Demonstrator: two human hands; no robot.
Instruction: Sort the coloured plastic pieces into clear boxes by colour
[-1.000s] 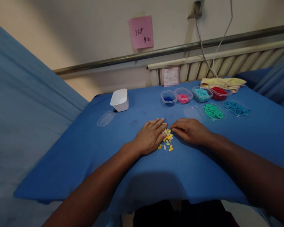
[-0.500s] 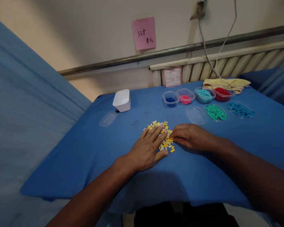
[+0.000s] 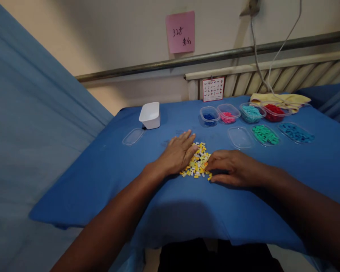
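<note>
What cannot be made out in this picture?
Head view:
Part of the yellow and white pieces: covered by the left hand.
Whether the right hand pinches a piece: its fingers hide it.
Writing on the pink note: too small.
Print on the card: too small.

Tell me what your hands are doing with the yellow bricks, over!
Left hand flat, touching yellow-white bricks from left. Right hand flat on their right. Bricks heaped between. Nothing blocking.
</note>
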